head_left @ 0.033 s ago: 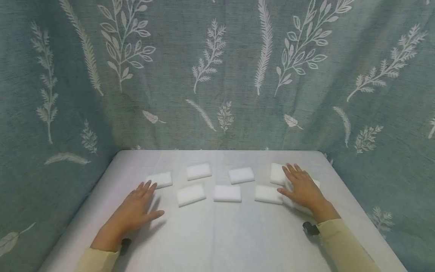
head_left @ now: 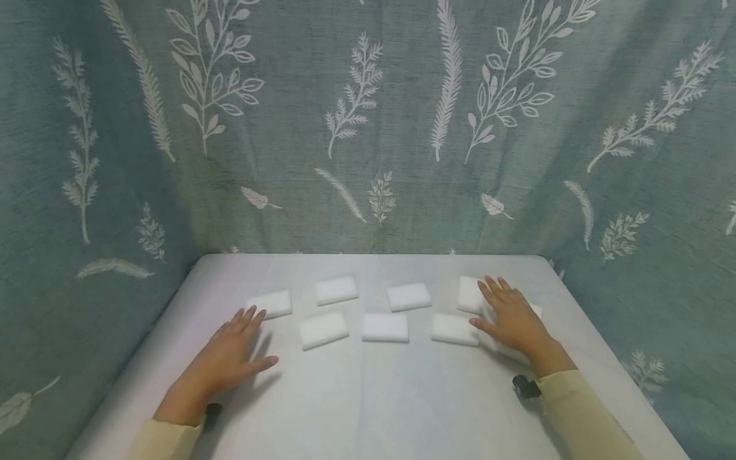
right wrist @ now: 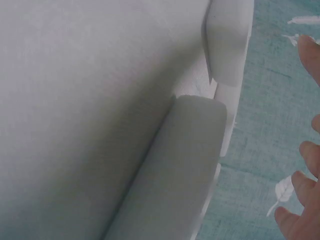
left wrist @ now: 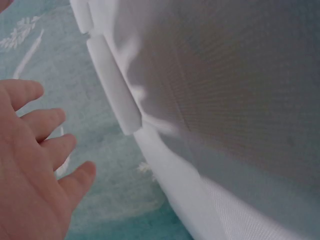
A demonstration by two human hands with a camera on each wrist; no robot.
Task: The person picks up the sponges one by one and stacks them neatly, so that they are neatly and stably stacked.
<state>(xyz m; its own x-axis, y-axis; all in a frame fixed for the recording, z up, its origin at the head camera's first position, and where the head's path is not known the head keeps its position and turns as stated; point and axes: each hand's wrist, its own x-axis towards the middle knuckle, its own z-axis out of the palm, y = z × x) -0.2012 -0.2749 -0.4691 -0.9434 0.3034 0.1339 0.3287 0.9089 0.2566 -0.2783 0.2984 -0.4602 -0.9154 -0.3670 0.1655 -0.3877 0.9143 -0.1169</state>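
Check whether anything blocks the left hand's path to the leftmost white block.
Nothing visible does. In the head view, the left hand overlaps the near corner of the leftmost white block; the left wrist view shows an open gap between them, with no object in it.

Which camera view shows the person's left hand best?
The head view: the left hand appears whole there, seen from the back, thumb spread, with a fingertip overlapping the leftmost white block. The left wrist view shows its palm side, cut off at the picture's edge. The right wrist view does not show it.
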